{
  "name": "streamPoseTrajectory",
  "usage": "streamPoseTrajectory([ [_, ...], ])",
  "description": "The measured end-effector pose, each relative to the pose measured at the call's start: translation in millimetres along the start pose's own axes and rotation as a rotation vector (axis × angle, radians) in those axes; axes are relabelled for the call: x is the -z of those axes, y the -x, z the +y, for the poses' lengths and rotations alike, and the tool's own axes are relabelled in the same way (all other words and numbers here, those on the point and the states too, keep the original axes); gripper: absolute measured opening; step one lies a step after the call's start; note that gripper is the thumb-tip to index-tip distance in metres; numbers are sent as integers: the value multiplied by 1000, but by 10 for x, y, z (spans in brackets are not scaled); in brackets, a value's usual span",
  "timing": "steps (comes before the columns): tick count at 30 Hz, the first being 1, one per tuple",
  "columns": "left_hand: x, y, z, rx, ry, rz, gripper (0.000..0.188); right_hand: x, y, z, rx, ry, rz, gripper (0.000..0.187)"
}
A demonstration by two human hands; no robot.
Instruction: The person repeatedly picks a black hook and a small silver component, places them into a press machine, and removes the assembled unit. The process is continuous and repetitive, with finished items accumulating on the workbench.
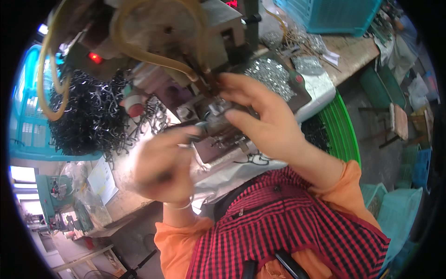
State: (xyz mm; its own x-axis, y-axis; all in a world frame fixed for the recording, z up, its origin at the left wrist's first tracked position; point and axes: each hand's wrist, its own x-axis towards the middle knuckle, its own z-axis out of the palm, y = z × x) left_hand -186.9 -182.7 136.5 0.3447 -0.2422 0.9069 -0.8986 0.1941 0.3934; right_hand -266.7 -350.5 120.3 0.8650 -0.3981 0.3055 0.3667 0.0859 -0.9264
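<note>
Through the head view I count two bare hands, one left hand and one right hand, at one bench machine. Also two blue baskets, one at far left and one at upper right; one green basket beside the worktop; two red buttons, one at left and one at right. Black hooks and silver bits lie in heaps too dense for me to count.

Left hand: motion-blurred, in front of the machine; I cannot tell whether its fingers are apart or clamped on anything. Right hand: thumb apart from the forefinger, both tips close to the tooling; I cannot tell whether they pinch a part.

The bright metal piece sits at the tooling, just beside the right thumb. It is small, shiny and partly smeared, so I cannot read its shape.

Worktop: pale, worn, with a paper sheet at left. A yellowish hose loops before the machine. Room: a green machine stands at lower left, a stool on the grey floor at right.
</note>
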Motion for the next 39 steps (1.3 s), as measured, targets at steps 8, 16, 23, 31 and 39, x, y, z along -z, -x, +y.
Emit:
streamPoseTrajectory([
  [8,-449,244,-102,-276,-313,-381,18,1386,-473,907,378,517,516,33],
  [16,-483,364,-169,-230,-290,-324,22,1403,1271,1281,147,898,-89,12],
  [23,-395,552,-4,-34,-269,-339,29,1631,1491,2423,-5,1124,-77,16],
  [31,473,817,-77,167,-603,59,29,1561,1360,2540,70,1345,-257,27],
  [39,1162,956,-281,548,-628,294,17,1482,1338,2354,-3,1347,-338,30],
])
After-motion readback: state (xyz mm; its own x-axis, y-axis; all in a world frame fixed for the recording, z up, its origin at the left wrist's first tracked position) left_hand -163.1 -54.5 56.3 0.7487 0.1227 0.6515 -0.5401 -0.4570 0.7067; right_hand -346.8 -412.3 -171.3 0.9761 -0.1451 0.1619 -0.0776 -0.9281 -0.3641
